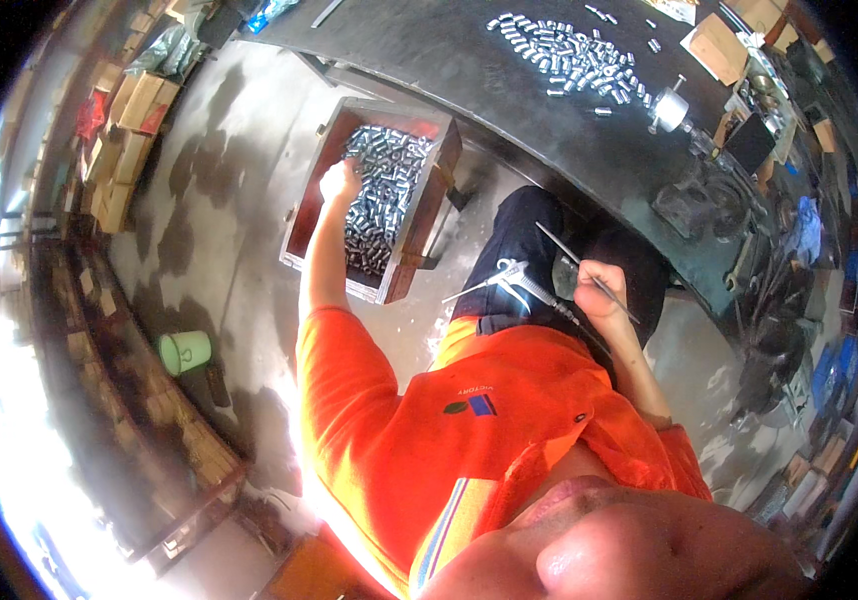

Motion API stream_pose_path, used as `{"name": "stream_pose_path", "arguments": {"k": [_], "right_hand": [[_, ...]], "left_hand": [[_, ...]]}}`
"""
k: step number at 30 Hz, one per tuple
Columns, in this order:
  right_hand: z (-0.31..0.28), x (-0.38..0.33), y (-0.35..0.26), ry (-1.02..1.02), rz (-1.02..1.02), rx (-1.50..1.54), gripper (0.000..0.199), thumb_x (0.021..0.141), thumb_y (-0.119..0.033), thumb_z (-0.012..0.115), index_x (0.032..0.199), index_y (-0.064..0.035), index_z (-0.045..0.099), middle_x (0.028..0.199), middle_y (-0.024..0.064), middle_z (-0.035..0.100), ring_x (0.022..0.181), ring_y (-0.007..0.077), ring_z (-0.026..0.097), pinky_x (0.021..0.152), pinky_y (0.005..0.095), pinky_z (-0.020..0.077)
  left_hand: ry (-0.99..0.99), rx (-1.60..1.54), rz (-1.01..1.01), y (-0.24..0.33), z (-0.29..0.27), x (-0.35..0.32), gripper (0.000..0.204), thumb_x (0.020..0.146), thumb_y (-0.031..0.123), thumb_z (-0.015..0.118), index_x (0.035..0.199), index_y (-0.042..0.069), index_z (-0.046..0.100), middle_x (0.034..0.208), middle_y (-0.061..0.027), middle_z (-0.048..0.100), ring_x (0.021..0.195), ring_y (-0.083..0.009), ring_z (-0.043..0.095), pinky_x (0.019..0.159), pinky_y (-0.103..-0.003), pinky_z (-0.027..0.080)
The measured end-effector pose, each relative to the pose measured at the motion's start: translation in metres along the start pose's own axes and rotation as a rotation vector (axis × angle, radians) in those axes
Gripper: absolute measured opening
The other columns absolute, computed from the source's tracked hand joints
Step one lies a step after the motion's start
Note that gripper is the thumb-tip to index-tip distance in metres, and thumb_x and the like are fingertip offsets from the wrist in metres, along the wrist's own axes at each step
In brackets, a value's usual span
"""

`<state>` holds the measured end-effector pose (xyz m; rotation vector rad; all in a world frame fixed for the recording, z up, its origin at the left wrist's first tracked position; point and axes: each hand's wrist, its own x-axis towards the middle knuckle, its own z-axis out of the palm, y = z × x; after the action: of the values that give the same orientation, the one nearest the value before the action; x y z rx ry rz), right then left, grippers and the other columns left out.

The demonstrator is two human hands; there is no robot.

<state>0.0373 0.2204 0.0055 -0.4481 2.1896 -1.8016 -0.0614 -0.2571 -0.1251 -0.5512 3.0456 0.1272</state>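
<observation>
Head view: my left hand (pixel 341 181) is down inside an open wooden box (pixel 421 235), over its left side, right at the small metal pieces (pixel 381 205) heaped there. The fingers are bent in and partly out of sight, so I cannot tell whether they have closed on a piece. The box stands to the left of my knees, beside the near edge of the dark table (pixel 419 50), and the grey, shiny pieces cover most of its bottom.

My right hand (pixel 602 290) is clenched around a thin metal rod (pixel 561 245), held at a slant above my right thigh, with one end sticking out up and to the left and the other passing down past my fist. Just left of that hand an air blow gun (pixel 514 275) lies across my lap, its narrow nozzle pointing left.

On the table, well beyond my hands, a loose pile of shiny metal cylinders (pixel 581 62) is spread out, a few lying apart from the rest. Just to the right of it is a round silver fixture (pixel 669 110). A wrench (pixel 742 263) and a crumpled blue cloth (pixel 806 235) lie farther right. To my left, a pale green cup (pixel 185 352) is near the stained floor's dark patches.
</observation>
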Motion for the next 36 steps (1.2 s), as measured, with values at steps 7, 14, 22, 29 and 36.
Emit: {"name": "stream_pose_path", "arguments": {"k": [7, 14, 22, 29, 36], "right_hand": [[-0.001, 0.000, -0.005, -0.046, 0.052, 0.041, 0.021, 0.063, -0.005, 0.051, 0.056, -0.0060, 0.032, 0.054, -0.0032, 0.027, 0.054, 0.0043, 0.028, 0.046, 0.0254, 0.0226], [0.012, 0.024, -0.027, -0.096, -0.171, -0.092, 0.022, 0.060, -0.003, 0.054, 0.055, -0.0050, 0.033, 0.049, 0.0075, 0.027, 0.044, 0.0120, 0.028, 0.042, 0.0305, 0.0257], [0.014, 0.033, -0.019, -0.044, -0.293, -0.232, 0.020, 0.062, -0.008, 0.059, 0.057, -0.0052, 0.040, 0.048, 0.0100, 0.035, 0.041, 0.0219, 0.038, 0.043, 0.0334, 0.0308], [0.015, 0.029, -0.021, -0.066, -0.221, -0.303, 0.019, 0.064, -0.014, 0.059, 0.057, -0.0047, 0.045, 0.049, 0.0129, 0.041, 0.042, 0.0279, 0.043, 0.043, 0.0358, 0.0339], [0.011, 0.027, -0.013, -0.015, -0.233, -0.173, 0.022, 0.062, -0.010, 0.063, 0.056, -0.0040, 0.042, 0.049, 0.0109, 0.041, 0.041, 0.0200, 0.042, 0.042, 0.0326, 0.0341]], "left_hand": [[0.124, -0.810, 0.180, 0.040, -0.036, -0.041, 0.025, 0.072, 0.013, 0.067, 0.095, 0.004, 0.063, 0.084, -0.0119, 0.067, 0.079, -0.0231, 0.065, 0.071, -0.032, 0.050], [-0.275, -1.298, 0.453, 0.159, -0.099, -0.136, 0.023, 0.069, -0.001, 0.070, 0.091, 0.001, 0.063, 0.083, -0.0060, 0.062, 0.073, -0.0090, 0.056, 0.064, -0.023, 0.044], [-0.342, -1.034, 0.777, 0.213, -0.120, -0.157, 0.023, 0.066, -0.001, 0.070, 0.088, 0.000, 0.064, 0.082, -0.0074, 0.061, 0.070, -0.0131, 0.055, 0.064, -0.025, 0.044], [-0.110, -0.712, 1.080, 0.225, -0.129, -0.161, 0.025, 0.064, -0.004, 0.066, 0.088, 0.000, 0.063, 0.078, -0.0100, 0.057, 0.070, -0.0231, 0.060, 0.059, -0.029, 0.046], [-0.786, -1.387, 0.740, 0.227, -0.126, -0.156, 0.024, 0.081, 0.009, 0.063, 0.101, -0.004, 0.059, 0.083, -0.0094, 0.062, 0.071, -0.0179, 0.062, 0.065, -0.030, 0.051]]}}
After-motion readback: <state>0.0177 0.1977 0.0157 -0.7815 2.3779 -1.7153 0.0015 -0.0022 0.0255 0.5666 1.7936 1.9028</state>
